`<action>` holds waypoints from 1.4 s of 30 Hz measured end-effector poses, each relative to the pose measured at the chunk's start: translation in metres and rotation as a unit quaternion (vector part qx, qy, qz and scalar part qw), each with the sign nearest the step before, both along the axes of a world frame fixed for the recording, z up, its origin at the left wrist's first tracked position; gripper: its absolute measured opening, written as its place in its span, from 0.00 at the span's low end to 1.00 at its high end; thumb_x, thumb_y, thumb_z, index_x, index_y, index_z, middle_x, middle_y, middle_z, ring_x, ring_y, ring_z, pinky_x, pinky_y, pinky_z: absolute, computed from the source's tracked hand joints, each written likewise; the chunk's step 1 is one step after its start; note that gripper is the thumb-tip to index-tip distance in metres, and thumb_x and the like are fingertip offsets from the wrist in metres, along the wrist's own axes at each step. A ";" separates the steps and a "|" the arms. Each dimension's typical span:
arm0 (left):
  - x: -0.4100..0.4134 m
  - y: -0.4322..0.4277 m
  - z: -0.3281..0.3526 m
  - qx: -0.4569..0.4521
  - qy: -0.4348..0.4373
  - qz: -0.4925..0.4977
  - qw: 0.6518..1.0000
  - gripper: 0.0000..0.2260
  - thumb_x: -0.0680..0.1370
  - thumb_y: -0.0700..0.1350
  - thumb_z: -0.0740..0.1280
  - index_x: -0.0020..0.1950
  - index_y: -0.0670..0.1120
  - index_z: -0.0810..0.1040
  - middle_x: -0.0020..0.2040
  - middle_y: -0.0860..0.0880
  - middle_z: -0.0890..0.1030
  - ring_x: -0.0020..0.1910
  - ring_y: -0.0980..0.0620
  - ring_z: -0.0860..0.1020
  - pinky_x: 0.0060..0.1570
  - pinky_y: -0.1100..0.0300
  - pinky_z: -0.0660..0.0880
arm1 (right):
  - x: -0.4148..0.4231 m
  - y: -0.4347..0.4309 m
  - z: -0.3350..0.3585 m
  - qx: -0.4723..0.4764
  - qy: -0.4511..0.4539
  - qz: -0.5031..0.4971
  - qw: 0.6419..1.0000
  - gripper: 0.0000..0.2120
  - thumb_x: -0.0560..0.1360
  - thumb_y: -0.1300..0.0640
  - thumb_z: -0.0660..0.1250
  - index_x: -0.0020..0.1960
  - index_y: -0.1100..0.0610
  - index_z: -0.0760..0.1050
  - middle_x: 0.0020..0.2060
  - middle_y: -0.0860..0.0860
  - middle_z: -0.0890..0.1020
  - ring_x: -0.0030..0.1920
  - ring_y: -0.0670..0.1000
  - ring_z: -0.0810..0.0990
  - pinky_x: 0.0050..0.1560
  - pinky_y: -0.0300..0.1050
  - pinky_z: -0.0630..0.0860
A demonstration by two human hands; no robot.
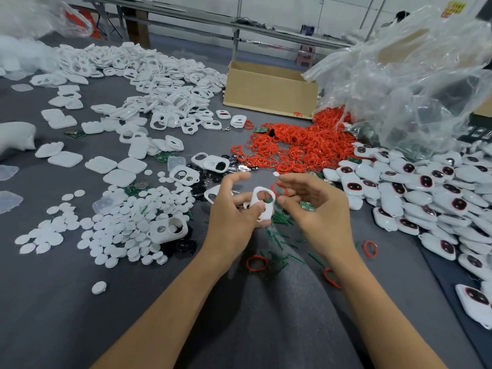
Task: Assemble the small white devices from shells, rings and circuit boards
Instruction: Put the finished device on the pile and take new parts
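The shells (pixel 170 83) are moulded in glossy plastic; the rings (pixel 306 145) seem rubbery; the worktop (pixel 80 302) is covered with matt cloth.

Bright, even overhead light with soft shadows; wide-angle bending at the edges, both hands slightly motion-blurred.

Both forearms are bare along all their visible length; the left hand (pixel 234 214) and right hand (pixel 318 211) are bare too.

No text is readable; the yellow sign (pixel 453 8) is blurred.
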State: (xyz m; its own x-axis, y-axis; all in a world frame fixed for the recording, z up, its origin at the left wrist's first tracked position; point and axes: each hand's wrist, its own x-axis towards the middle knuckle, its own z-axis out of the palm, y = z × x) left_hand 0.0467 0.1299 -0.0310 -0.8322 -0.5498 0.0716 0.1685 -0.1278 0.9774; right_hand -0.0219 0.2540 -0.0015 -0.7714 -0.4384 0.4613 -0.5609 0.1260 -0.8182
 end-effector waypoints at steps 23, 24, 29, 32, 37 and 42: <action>0.000 -0.001 0.003 0.162 -0.001 -0.128 0.978 0.11 0.82 0.41 0.61 0.48 0.43 0.83 0.47 0.44 0.86 0.43 0.52 0.83 0.45 0.55 0.82 | 0.008 -0.005 0.001 0.035 0.033 -0.035 0.998 0.22 0.65 0.72 0.73 0.50 0.48 0.82 0.41 0.36 0.82 0.45 0.35 0.81 0.48 0.33 0.76; 0.000 -0.001 0.002 0.157 -0.002 -0.127 0.979 0.11 0.82 0.41 0.62 0.48 0.43 0.83 0.47 0.44 0.86 0.43 0.52 0.83 0.45 0.55 0.82 | 0.008 -0.005 0.001 0.037 0.032 -0.033 0.998 0.22 0.66 0.72 0.73 0.50 0.48 0.82 0.41 0.36 0.82 0.46 0.35 0.81 0.48 0.35 0.77; 0.001 -0.002 0.001 0.146 -0.007 -0.121 0.982 0.09 0.81 0.41 0.63 0.51 0.42 0.83 0.47 0.43 0.85 0.43 0.52 0.83 0.45 0.56 0.82 | 0.005 -0.004 -0.001 0.053 0.038 -0.017 0.998 0.22 0.66 0.72 0.73 0.51 0.48 0.82 0.42 0.37 0.82 0.47 0.35 0.81 0.49 0.36 0.77; 0.001 -0.002 0.001 0.153 -0.001 -0.117 0.981 0.09 0.81 0.40 0.63 0.50 0.43 0.83 0.45 0.44 0.85 0.42 0.52 0.83 0.45 0.56 0.82 | 0.006 -0.005 -0.004 0.052 0.057 -0.010 0.997 0.20 0.67 0.73 0.71 0.52 0.53 0.83 0.44 0.40 0.83 0.47 0.34 0.81 0.50 0.29 0.75; 0.003 -0.003 0.002 0.158 0.002 -0.115 0.981 0.09 0.81 0.40 0.63 0.50 0.42 0.83 0.45 0.43 0.85 0.44 0.49 0.83 0.43 0.57 0.82 | 0.007 -0.007 -0.004 0.069 0.117 -0.012 0.991 0.24 0.67 0.72 0.72 0.56 0.50 0.81 0.46 0.42 0.82 0.49 0.37 0.81 0.55 0.32 0.75; 0.003 -0.002 0.002 0.145 0.013 -0.117 0.982 0.09 0.81 0.40 0.62 0.51 0.41 0.82 0.43 0.45 0.85 0.42 0.51 0.83 0.44 0.56 0.83 | 0.002 -0.002 -0.001 0.019 -0.007 0.050 0.999 0.21 0.70 0.71 0.70 0.55 0.49 0.80 0.46 0.43 0.84 0.50 0.39 0.82 0.54 0.32 0.75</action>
State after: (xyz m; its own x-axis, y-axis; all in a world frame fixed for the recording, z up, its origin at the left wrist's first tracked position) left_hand 0.0497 0.1277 -0.0286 -0.9385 -0.3432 -0.0370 0.1251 -0.4382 0.8901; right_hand -0.0200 0.2518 -0.0021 -0.7290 -0.5302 0.4328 -0.5614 0.1013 -0.8213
